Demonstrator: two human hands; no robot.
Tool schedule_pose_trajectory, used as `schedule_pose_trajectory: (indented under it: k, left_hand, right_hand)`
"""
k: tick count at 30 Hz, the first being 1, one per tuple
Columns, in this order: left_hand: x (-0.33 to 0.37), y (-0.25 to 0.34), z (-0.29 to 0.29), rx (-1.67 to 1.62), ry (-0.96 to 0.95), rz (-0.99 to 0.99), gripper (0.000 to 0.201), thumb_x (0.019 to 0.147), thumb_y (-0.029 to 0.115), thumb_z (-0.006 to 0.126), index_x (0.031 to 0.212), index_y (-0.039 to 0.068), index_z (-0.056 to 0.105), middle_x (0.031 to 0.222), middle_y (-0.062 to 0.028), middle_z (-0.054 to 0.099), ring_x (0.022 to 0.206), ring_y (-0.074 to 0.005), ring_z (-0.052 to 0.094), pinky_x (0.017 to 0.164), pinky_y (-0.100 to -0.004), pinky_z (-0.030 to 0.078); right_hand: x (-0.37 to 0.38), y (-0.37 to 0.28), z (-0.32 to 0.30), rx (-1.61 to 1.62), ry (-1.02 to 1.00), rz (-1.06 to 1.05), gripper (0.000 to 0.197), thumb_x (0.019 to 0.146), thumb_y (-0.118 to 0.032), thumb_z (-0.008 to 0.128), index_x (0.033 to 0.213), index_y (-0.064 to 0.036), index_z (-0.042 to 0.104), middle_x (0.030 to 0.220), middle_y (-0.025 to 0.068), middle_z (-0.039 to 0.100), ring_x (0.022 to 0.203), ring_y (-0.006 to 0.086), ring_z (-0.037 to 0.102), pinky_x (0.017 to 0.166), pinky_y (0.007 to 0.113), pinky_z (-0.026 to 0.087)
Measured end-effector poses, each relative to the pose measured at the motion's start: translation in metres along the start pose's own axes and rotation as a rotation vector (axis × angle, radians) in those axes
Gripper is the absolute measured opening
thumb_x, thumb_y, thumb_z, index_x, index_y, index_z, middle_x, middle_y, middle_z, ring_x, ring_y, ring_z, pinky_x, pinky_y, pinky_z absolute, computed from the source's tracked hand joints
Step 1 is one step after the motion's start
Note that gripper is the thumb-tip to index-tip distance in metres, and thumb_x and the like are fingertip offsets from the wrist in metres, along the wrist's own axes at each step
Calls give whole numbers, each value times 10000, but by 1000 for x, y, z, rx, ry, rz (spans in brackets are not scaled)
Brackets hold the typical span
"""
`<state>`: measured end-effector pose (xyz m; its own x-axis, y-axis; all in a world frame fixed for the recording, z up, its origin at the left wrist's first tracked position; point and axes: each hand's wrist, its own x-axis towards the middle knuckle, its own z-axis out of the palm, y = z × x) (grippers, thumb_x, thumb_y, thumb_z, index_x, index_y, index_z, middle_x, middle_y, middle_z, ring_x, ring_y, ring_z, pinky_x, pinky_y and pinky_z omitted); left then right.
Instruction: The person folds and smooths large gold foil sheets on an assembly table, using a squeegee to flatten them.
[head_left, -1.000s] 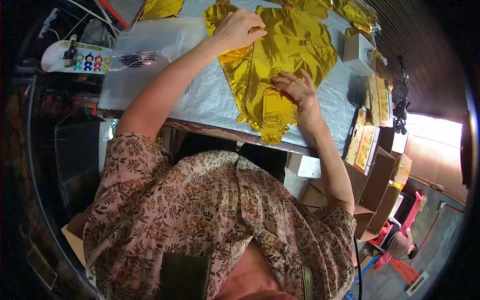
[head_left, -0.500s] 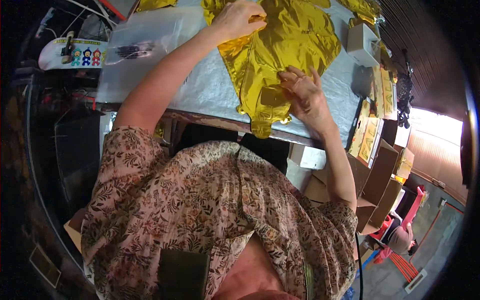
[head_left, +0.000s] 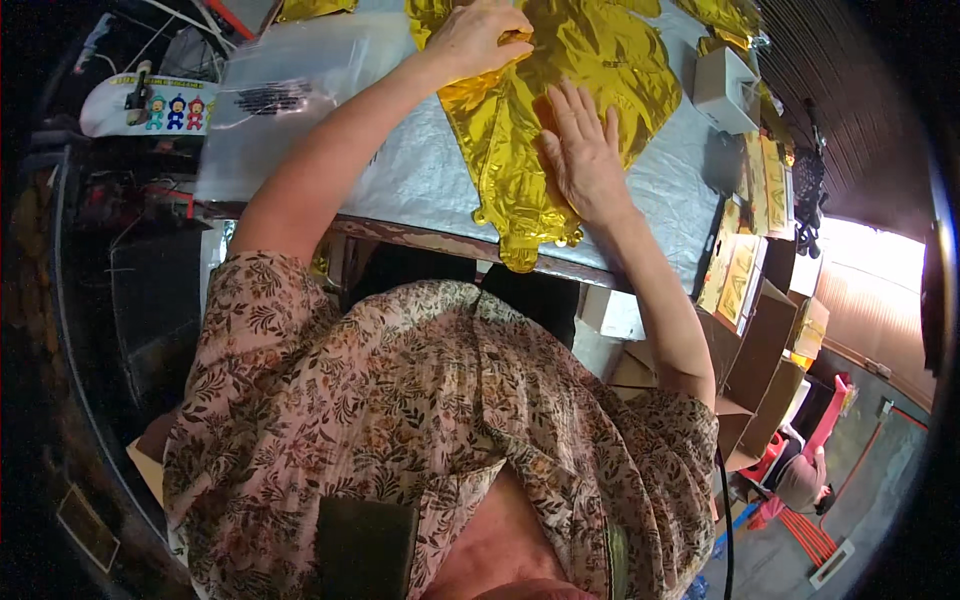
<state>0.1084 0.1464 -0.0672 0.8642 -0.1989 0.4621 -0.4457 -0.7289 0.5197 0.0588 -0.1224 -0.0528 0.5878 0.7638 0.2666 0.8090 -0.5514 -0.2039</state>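
Note:
A shiny gold foil balloon (head_left: 510,170), flat and wrinkled, lies on the table, and its narrow tab end reaches over the front edge. Near the far side, my left hand (head_left: 480,40) is closed with its fingertips bunched, gripping the foil. My right hand (head_left: 585,155) rests on the lower right part of the balloon, fingers stretched out flat. The foil beneath both hands is hidden.
Clear plastic bags (head_left: 290,95) are spread at the table's left. A small white box (head_left: 727,90) stands at the right, near printed cartons (head_left: 740,270). More gold foil (head_left: 715,12) lies at the far right. A person (head_left: 805,480) is lower right.
My right hand has slid away from me along the foil, and its bent fingers have straightened and flattened. My left hand keeps its grip in the same place.

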Motion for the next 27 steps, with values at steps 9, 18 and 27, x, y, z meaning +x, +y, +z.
schedule_pose_trajectory:
  k: [9, 18, 27]
  left_hand:
    - [-4, -12, 11, 134, 187, 134, 283, 897, 272, 738, 1063, 43, 726, 1076, -90, 723, 990, -321, 675, 885, -415, 544]
    - [-46, 21, -33, 180, 256, -79, 230, 909, 207, 714, 1030, 14, 692, 1011, -185, 705, 928, -396, 681, 790, -466, 542]
    - [-96, 94, -27, 188, 226, -539, 389, 919, 152, 696, 1246, -24, 580, 1185, -283, 617, 1090, -447, 616, 911, -465, 523]
  right_hand:
    - [-1, -1, 5, -24, -51, 17, 546, 1060, -347, 503, 1551, -135, 396, 1623, 140, 355, 1498, 376, 313, 1193, 614, 187]
    - [0, 2, 10, -81, -22, 40, 542, 1050, -384, 512, 1543, -173, 429, 1622, 115, 369, 1485, 365, 337, 1180, 614, 201]
    - [-1, -1, 8, -66, -13, 20, 528, 1054, -377, 500, 1537, -176, 433, 1615, 124, 379, 1479, 362, 348, 1172, 600, 211]
